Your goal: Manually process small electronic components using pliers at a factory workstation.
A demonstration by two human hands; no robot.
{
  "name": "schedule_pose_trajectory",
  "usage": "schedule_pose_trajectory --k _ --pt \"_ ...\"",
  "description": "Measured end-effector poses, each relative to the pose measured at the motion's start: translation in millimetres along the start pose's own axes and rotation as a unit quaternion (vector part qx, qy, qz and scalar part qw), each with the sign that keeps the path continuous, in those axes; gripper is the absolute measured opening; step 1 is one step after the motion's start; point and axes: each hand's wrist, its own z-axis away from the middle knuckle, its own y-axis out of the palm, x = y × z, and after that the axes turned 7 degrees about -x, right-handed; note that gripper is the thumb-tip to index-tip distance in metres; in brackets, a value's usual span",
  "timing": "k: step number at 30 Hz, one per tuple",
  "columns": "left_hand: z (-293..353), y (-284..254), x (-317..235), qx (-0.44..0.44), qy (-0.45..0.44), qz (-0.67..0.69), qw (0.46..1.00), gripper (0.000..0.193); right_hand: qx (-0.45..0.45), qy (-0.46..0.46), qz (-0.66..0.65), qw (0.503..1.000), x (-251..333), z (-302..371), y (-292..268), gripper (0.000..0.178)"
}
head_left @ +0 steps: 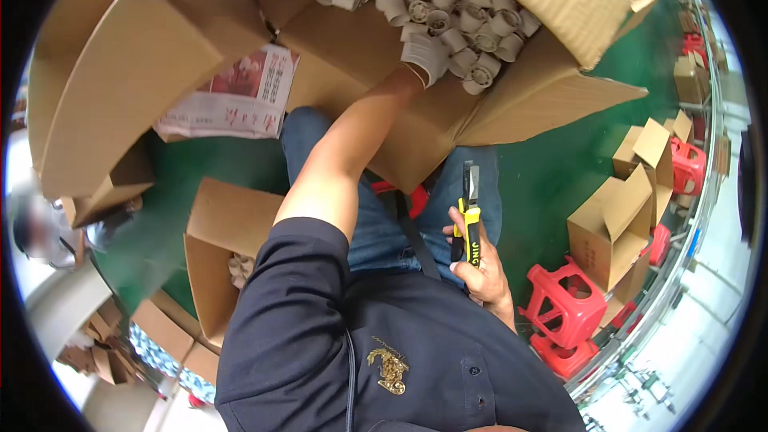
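Right hand [484, 268], low by the lap, grips yellow-handled pliers [469, 212] pointing upward; left hand [424, 60], gloved, reaches ahead, clasping a white part [480, 76] in the carton [552, 88].

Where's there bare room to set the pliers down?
Bare green floor lies between the big carton and the small open boxes, above the red stools. The carton itself is crowded with white parts, where the left hand reaches.
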Motion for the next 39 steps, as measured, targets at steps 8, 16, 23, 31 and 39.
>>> schedule_pose_trajectory --k 8,16,23,31,39 --pt "121 -97 26 -0.068 -0.050 0.322 0.943 0.037 0.035 -0.008 0.052 0.998 3 -7 15 0.082" --pt "253 -142 48 -0.256 -0.286 0.856 0.346 0.036 0.178 -0.074 0.127 0.973 28 -15 42 0.075" --pt "314 -133 48 -0.243 -0.323 0.895 0.188 0.045 0.261 -0.169 0.264 0.913 33 -35 80 0.065" --pt "326 -146 17 -0.307 -0.427 0.833 0.175 0.047 0.215 -0.208 0.374 0.878 22 -33 90 0.048" --pt "322 -143 5 -0.333 -0.396 0.822 0.239 0.045 0.209 -0.150 0.424 0.868 28 -40 91 0.045"
